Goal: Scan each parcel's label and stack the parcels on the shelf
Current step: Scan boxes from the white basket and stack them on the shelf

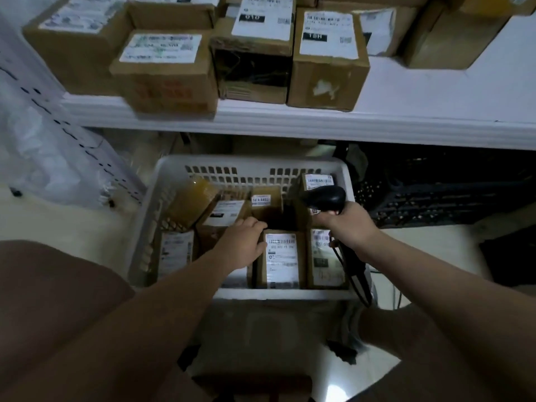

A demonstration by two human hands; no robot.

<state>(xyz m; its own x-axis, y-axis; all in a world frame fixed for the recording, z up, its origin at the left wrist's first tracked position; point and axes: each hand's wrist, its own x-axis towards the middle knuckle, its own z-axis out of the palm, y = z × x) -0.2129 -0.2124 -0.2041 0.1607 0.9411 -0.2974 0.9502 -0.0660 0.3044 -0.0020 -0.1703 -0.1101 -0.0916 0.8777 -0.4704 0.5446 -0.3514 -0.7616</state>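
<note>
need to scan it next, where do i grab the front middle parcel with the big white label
Likely the far short edge of the front middle parcel, from above with the left hand. It lies label up, tight beside the right-hand parcel and the basket wall; the only open gap is beyond that far edge. The right hand holds the scanner.

The basket (pixel 145 216) was white, with rows of slots in its far wall. The parcels (pixel 302 256) inside it were brown with white, black-printed labels (pixel 282 258); the taped parcel (pixel 190 198) at its far left was yellow. The barcode scanner (pixel 324 198) over it was black, the shelf (pixel 319 123) beyond it white.
</note>
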